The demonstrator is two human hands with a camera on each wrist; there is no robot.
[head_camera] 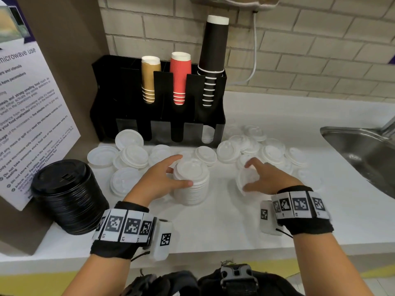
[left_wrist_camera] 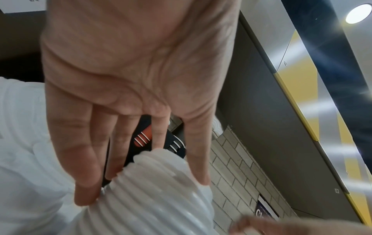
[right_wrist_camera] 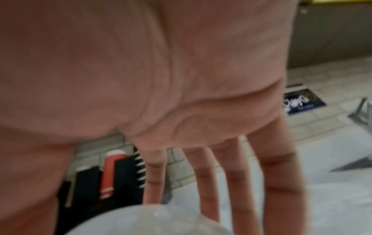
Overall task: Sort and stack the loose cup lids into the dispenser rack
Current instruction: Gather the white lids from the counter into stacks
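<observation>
A tall stack of white lids [head_camera: 192, 189] stands on the white counter [head_camera: 224, 221]. My left hand [head_camera: 184, 170] grips it, thumb on the near side and fingers over the far rim. The left wrist view shows the fingertips [left_wrist_camera: 86, 197] on the ribbed stack [left_wrist_camera: 141, 214]. My right hand [head_camera: 246, 176] holds a single white lid [head_camera: 243, 178] tilted on edge, just right of the stack. In the blurred right wrist view the lid [right_wrist_camera: 151, 222] lies below the fingers [right_wrist_camera: 209, 190]. The black dispenser rack [head_camera: 106, 92] stands at the back.
Loose white lids lie scattered in front of the rack [head_camera: 132, 155] and to its right [head_camera: 256, 146]. A stack of black lids [head_camera: 68, 195] sits at the left. Brown, red and black cups [head_camera: 180, 77] fill the rack's upper slots. A steel sink [head_camera: 363, 150] lies at the right.
</observation>
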